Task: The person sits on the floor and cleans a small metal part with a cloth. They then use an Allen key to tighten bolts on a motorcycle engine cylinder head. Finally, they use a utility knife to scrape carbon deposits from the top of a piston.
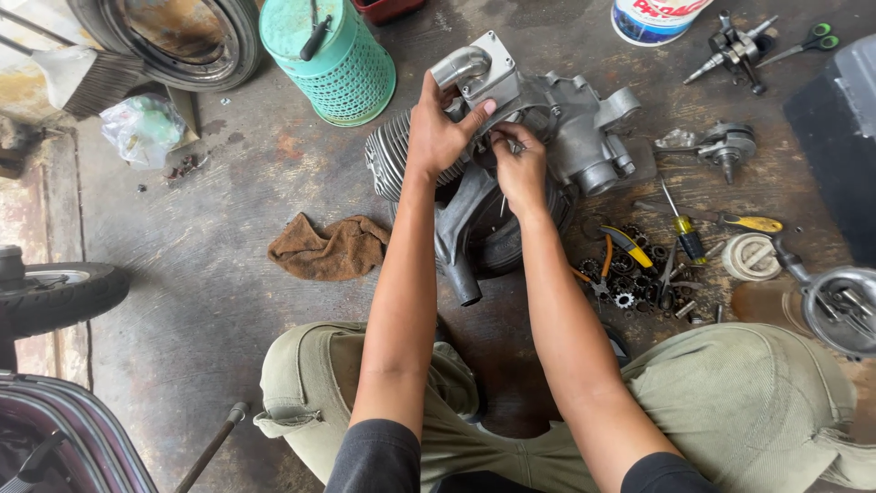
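Far left edge: a small tyre (57, 294) cut off by the frame, a broom head (80, 78) above it, a crumpled plastic bag (143, 128) just beside. Open bare concrete floor (210, 274) runs from there to the brown rag (328, 247), which lies flat, apart from everything. Top centre-left, a green mesh basket (330, 60) stands upright, near but not touching the engine's finned cylinder (387, 157). The engine block (538, 123) sits centre on the floor, ahead of the person's knees, grey casing tilted. Left hand (441, 131) spread over the top of the casing, fingers pressing the square boxy part, palm down, clasping it. Right hand (520, 164) just beside, touching the left; fingers curled in a pinch at the casing's middle, what they pinch too small to tell. Right of the engine the floor is crowded: pliers (610, 265), loose gears (626, 294), a yellow-handled screwdriver (686, 230), a crankshaft piece (721, 146), a round metal cover (841, 306) at the right edge. Scissors (803, 44) top right.
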